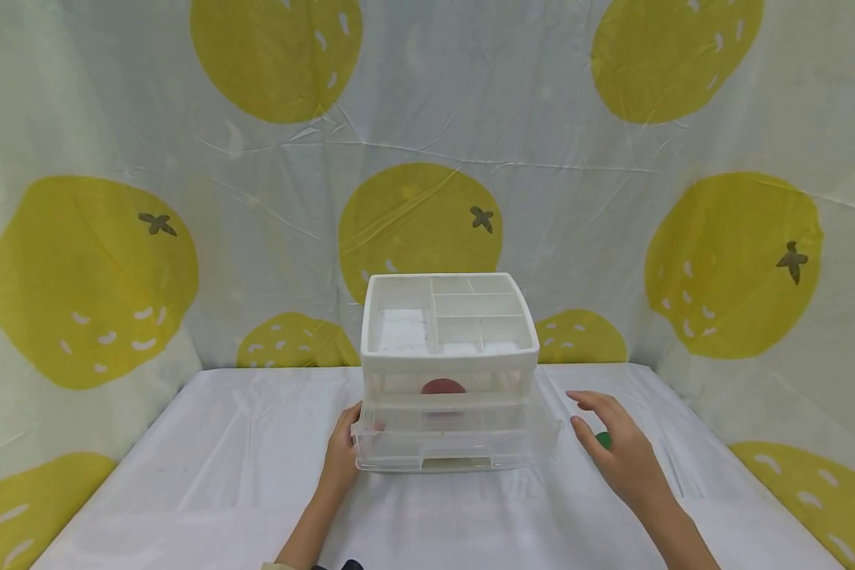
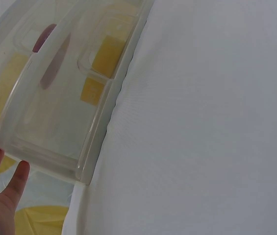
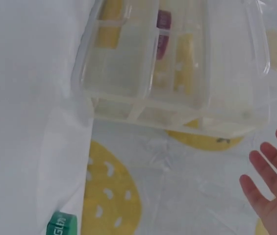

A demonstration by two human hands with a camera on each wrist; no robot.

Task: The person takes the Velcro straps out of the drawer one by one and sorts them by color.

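A white storage box (image 1: 449, 362) with clear drawers stands in the middle of the table. Its bottom drawer (image 1: 392, 451) juts forward past the drawer above. A dark red round thing (image 1: 443, 386) shows through the upper drawer, and a yellow patch (image 2: 110, 55) shows through the bottom drawer's front. My left hand (image 1: 342, 451) touches the box's left side, fingers spread in the left wrist view. To the right of the box, apart from it, my right hand (image 1: 627, 455) is held with fingers loosely extended, holding nothing. A small green object with white letters (image 3: 62, 223) lies beyond it, partly hidden in the head view.
The box's white top tray (image 1: 416, 356) has several compartments. A white cloth (image 1: 256, 443) covers the table. Behind and at both sides hangs a curtain (image 1: 527, 95) with large yellow fruit prints.
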